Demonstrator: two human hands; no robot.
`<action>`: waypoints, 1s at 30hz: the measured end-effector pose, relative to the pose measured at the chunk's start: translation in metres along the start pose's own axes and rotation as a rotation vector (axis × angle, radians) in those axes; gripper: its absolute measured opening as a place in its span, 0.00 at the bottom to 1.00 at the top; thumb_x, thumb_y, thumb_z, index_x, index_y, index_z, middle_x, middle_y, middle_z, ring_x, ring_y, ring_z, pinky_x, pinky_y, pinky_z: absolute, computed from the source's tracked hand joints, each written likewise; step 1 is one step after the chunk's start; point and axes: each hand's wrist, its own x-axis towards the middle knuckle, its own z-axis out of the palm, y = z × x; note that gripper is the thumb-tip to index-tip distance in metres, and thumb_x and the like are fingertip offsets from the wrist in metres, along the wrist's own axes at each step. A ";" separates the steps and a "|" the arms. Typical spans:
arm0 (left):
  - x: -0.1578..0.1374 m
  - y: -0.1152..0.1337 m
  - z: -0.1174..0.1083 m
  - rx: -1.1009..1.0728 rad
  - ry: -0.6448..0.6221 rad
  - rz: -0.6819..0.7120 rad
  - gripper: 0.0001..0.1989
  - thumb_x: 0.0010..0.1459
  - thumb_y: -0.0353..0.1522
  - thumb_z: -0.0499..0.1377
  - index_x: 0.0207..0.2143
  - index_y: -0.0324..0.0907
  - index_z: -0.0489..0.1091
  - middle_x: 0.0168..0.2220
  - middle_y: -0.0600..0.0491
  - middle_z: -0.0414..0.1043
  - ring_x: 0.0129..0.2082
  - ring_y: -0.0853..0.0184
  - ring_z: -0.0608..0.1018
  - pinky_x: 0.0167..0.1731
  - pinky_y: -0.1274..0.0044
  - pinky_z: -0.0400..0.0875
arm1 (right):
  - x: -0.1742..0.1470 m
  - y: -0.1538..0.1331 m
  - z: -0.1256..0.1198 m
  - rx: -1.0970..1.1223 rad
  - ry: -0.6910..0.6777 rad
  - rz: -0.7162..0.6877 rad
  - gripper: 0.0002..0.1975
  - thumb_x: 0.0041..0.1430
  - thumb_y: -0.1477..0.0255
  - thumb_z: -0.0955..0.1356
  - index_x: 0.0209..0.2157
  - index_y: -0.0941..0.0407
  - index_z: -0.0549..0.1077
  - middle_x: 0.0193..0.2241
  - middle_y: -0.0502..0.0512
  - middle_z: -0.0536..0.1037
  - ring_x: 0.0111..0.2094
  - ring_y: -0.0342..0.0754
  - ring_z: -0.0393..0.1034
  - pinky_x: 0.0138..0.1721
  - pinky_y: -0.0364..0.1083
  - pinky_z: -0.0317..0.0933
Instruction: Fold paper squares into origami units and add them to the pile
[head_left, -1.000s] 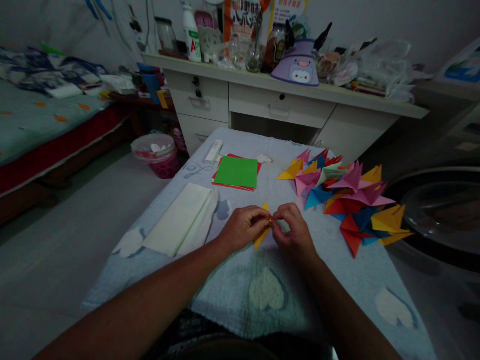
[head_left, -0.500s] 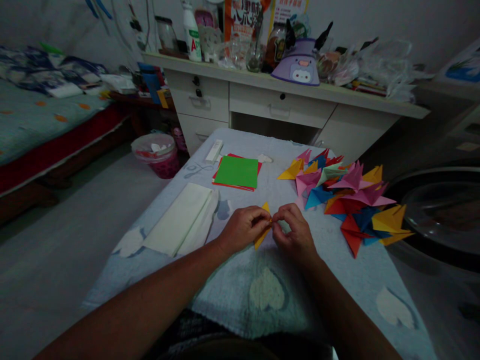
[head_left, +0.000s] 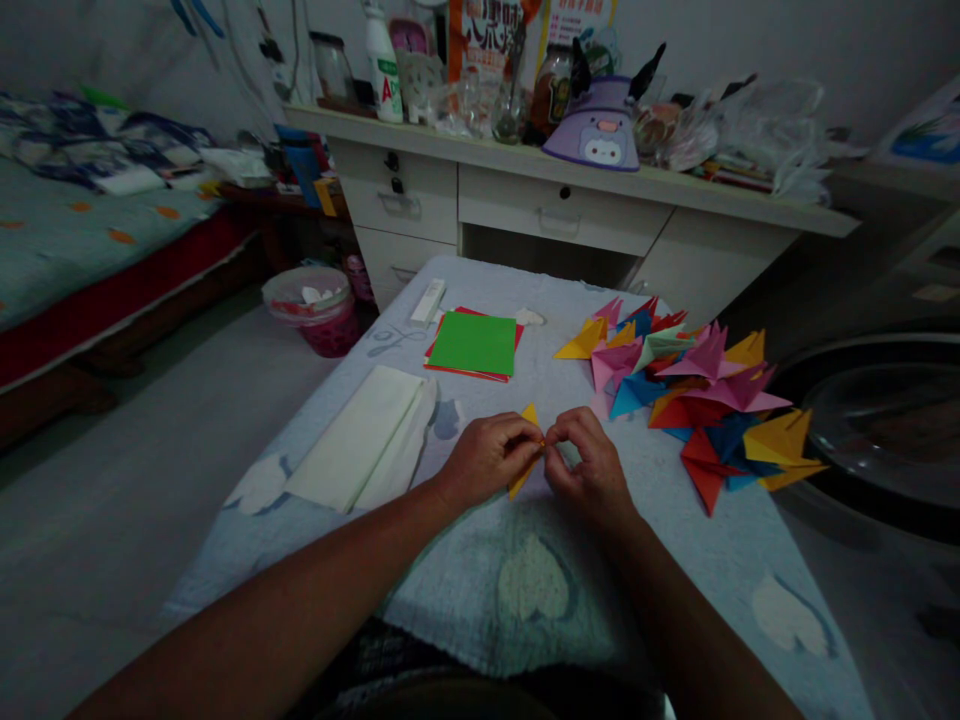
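A yellow origami paper crane (head_left: 524,480), folded into a narrow pointed shape, is held between both hands over the table. My left hand (head_left: 491,455) pinches its body, and its points show above and below the fingers. My right hand (head_left: 589,465) is closed in a pinch on a small tip of the same paper; the fingers hide most of that tip. To the right lies a pile of folded paper cranes (head_left: 705,355) in pink, yellow, red, blue and pale green. Ahead is a stack of square paper with a green sheet (head_left: 474,343) on top.
A folded white cloth or paper (head_left: 360,435) lies left of my hands. Behind the paper stack is a small white box (head_left: 428,302). A pink bin (head_left: 319,315) stands on the floor at left. The cluttered desk (head_left: 510,155) borders the table's far side.
Both hands have barely moved. The pinched fingertips and the yellow paper shift very slightly.
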 end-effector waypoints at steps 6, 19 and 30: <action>0.000 -0.001 0.000 -0.003 0.005 0.008 0.06 0.56 0.25 0.57 0.32 0.41 0.74 0.31 0.53 0.76 0.31 0.71 0.76 0.33 0.79 0.68 | 0.000 0.001 0.001 0.000 0.004 -0.012 0.10 0.51 0.83 0.64 0.31 0.53 0.66 0.32 0.51 0.66 0.36 0.47 0.65 0.36 0.46 0.61; 0.001 0.001 -0.001 -0.041 0.012 0.002 0.05 0.55 0.25 0.58 0.31 0.40 0.74 0.30 0.53 0.75 0.31 0.70 0.76 0.33 0.79 0.68 | 0.000 0.002 0.000 0.007 -0.048 0.030 0.06 0.53 0.80 0.66 0.30 0.54 0.67 0.28 0.50 0.68 0.31 0.46 0.64 0.32 0.45 0.60; 0.001 0.000 -0.001 -0.008 0.002 0.010 0.04 0.56 0.26 0.58 0.32 0.40 0.74 0.30 0.54 0.74 0.29 0.71 0.74 0.31 0.79 0.67 | 0.000 -0.001 -0.003 0.032 -0.039 0.027 0.05 0.54 0.79 0.65 0.30 0.54 0.67 0.28 0.50 0.68 0.31 0.45 0.64 0.32 0.44 0.59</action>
